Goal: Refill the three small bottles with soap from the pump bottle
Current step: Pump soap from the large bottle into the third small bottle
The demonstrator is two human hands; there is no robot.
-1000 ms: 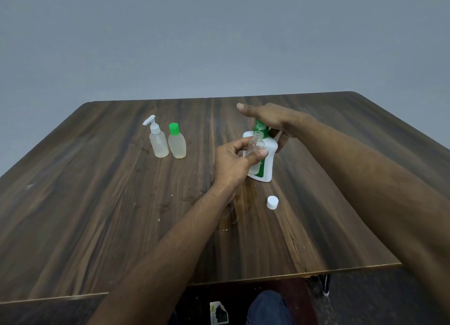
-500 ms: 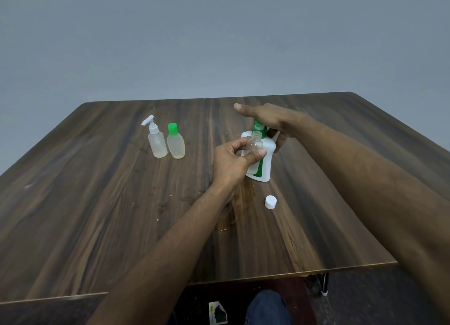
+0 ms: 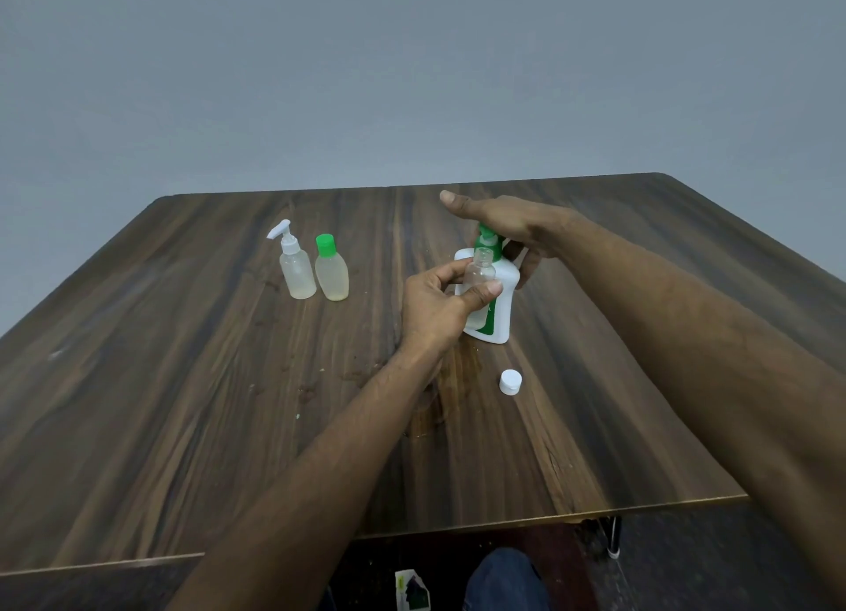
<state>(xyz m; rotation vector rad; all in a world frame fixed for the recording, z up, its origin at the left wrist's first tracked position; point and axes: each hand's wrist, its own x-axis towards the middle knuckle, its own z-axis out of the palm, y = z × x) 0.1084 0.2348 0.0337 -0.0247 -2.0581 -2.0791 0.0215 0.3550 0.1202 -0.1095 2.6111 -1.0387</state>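
Missing the narrow mouth looks like the main risk: the uncapped clear bottle (image 3: 479, 275) sits pinched between the thumb and fingers (image 3: 480, 292) of the left hand (image 3: 435, 306), raised off the worktop (image 3: 183, 381) and pressed against the front of the pump bottle (image 3: 496, 304), its open neck just under the green pump head (image 3: 485, 239). If that pinch tilts or drifts sideways, soap would run down over the fingertips and onto the wood below them, where a wet patch (image 3: 453, 381) already shines. The right hand (image 3: 508, 226) lies over the pump head, fingers mostly straight, some wrapped behind the bottle; a hard press could tip or slide it. Near the left wrist, the loose white cap (image 3: 510, 381) could get knocked. Well beyond the left fingers stand the small pump-top bottle (image 3: 295, 271) and the green-capped bottle (image 3: 332, 274), both closed.
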